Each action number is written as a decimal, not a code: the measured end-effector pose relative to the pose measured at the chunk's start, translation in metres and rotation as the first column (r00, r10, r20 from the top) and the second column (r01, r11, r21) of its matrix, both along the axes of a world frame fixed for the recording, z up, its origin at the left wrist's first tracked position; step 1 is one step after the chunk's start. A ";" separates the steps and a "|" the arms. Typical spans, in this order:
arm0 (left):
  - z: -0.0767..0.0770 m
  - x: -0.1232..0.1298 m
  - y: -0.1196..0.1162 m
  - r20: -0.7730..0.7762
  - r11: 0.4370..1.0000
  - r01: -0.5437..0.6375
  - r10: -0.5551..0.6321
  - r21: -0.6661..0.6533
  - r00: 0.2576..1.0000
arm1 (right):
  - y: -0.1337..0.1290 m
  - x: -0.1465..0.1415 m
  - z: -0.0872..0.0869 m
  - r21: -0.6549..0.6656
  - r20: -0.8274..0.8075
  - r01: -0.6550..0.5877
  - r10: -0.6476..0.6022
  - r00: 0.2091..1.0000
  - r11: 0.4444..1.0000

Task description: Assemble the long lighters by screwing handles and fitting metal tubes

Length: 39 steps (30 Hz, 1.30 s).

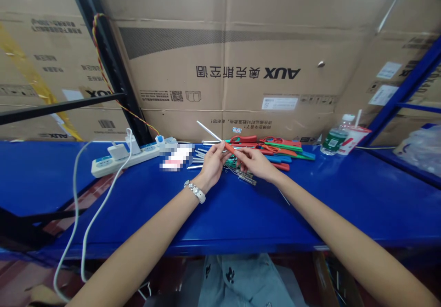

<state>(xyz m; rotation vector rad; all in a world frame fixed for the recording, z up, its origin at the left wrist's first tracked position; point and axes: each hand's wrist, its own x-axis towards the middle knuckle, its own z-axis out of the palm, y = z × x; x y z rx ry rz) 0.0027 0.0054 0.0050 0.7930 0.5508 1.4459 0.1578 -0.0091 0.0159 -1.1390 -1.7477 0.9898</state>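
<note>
Between both hands, above the blue tabletop (220, 224), is a long-nozzle lighter (229, 148) with an orange-red handle and a thin silver tube pointing up to the left. My left hand (212, 162) is closed around it where handle and tube meet. The fingers of my right hand (257, 163) pinch the handle's rear end. Behind and beneath the hands lies a pile of similar lighters with red, blue and green handles, among them a red-handled one (244, 139). Small clear and metallic parts (246, 177) with fine wires lie just below the hands.
A white power strip (138, 156) with plugs and trailing white cables lies left. At the right back stand a green-labelled bottle (332, 140) and a red-and-white cup (354, 139) with a straw. Large cardboard boxes (241, 45) wall off the back; blue shelf posts (401, 91) rise at right.
</note>
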 end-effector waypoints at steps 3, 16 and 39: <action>-0.002 0.003 -0.002 0.016 0.999 -0.036 0.036 -0.015 0.999 | 0.003 -0.002 -0.006 0.005 -0.019 -0.024 0.024 1.000 1.000; -0.007 0.004 -0.002 -0.020 0.996 -0.068 0.067 -0.054 0.998 | -0.001 -0.006 -0.014 -0.042 -0.103 0.017 -0.021 0.994 0.999; -0.007 0.001 -0.004 -0.129 0.998 0.015 -0.008 0.057 0.992 | 0.004 -0.004 -0.012 0.031 -0.030 0.024 -0.023 0.999 0.999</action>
